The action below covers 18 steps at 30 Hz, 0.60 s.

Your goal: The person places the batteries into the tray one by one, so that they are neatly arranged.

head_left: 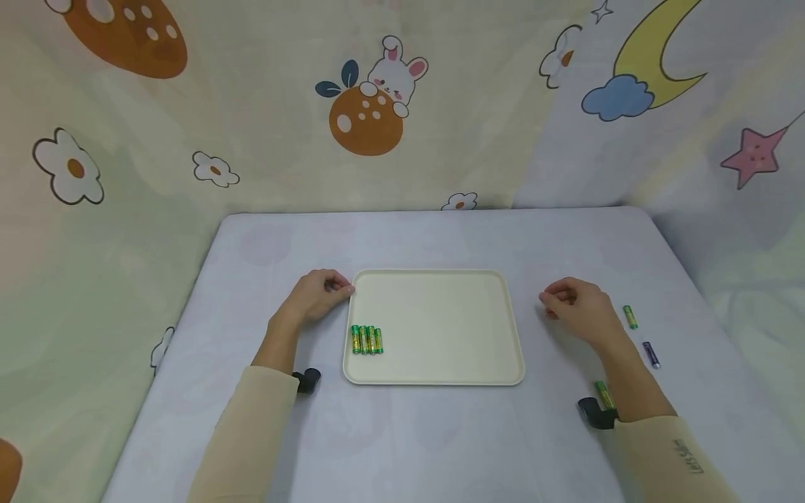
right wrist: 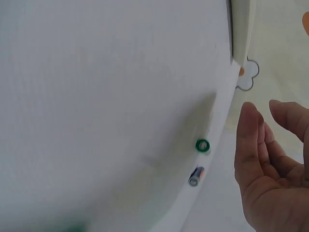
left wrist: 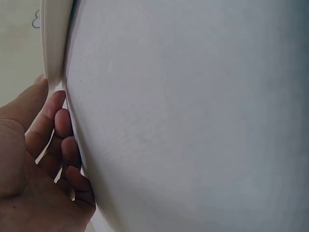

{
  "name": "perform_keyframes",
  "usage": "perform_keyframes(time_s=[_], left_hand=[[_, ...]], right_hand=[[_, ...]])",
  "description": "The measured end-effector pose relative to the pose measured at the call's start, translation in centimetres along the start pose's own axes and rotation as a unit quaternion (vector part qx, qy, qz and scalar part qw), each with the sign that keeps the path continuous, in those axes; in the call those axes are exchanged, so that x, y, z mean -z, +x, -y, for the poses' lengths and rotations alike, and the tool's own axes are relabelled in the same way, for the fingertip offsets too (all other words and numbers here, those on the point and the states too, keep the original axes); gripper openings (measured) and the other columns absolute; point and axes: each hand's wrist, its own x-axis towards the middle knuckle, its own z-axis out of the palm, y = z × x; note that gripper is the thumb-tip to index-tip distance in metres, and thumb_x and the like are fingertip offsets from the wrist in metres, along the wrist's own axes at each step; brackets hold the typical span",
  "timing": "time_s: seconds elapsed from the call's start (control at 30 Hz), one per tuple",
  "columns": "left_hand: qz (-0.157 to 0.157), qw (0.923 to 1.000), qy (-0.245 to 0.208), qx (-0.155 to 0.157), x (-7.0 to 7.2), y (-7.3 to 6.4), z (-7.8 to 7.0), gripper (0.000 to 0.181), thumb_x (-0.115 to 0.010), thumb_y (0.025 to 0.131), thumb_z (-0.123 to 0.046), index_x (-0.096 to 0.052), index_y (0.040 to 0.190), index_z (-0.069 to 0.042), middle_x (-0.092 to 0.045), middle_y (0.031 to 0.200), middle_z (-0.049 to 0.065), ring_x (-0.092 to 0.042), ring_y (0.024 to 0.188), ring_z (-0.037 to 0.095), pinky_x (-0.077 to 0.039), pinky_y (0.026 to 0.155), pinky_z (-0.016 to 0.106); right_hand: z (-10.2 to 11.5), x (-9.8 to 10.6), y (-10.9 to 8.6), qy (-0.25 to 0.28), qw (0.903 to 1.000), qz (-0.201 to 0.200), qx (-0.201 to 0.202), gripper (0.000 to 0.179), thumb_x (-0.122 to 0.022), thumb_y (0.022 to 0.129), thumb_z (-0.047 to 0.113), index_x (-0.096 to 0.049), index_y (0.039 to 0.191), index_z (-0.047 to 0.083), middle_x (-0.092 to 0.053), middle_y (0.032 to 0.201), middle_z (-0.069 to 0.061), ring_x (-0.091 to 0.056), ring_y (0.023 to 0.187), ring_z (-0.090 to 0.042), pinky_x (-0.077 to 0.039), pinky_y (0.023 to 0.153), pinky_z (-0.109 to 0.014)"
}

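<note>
My left hand [head_left: 317,297] pinches the left rim of a cream rectangular tray [head_left: 440,377], near its far corner. In the left wrist view, the thumb and forefinger of the left hand [left wrist: 38,150] meet the tray's edge [left wrist: 55,43] from either side. Several green batteries [head_left: 363,340] stand side by side in a row on the tray's left part. My right hand [head_left: 578,307] hovers right of the tray, holding nothing; its thumb and forefinger are apart in the right wrist view.
Right of my right hand lie a green battery [head_left: 630,317] and a dark blue battery [head_left: 651,355]. Another green battery [head_left: 604,395] sits beside the right wrist, partly hidden by the forearm. A white cloth covers the table [head_left: 409,447]; a printed curtain [head_left: 270,105] hangs behind it.
</note>
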Motion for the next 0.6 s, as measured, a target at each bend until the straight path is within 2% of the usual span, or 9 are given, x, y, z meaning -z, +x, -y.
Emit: perform_keyframes(time_s=[0.3,0.6], left_hand=[[0.003,1.0,-0.001,0.0,0.1,-0.1,0.1,0.03,-0.066,0.099,-0.04,-0.071,0.112,-0.013,-0.064,0.104,0.005,-0.054,0.096,0.023,-0.043,0.083,0.036],[0.001,1.0,-0.002,-0.002,0.0,0.0,0.1,0.03,-0.066,0.099,-0.04,-0.071,0.112,-0.014,-0.064,0.104,0.005,-0.054,0.096,0.023,-0.042,0.083,0.036]], right_hand=[[-0.8,0.9,-0.1,-0.034,0.9981,-0.039,-0.034,0.043,-0.063,0.101,0.036,-0.062,0.123,-0.002,-0.067,0.117,-0.025,-0.065,0.103,-0.039,-0.055,0.069,-0.037],[-1.2,1.4,0.1,-0.08,0.9953,-0.021,-0.051,0.042,-0.066,0.098,0.033,-0.063,0.114,-0.006,-0.069,0.108,-0.027,-0.066,0.092,-0.039,-0.054,0.065,-0.04]])
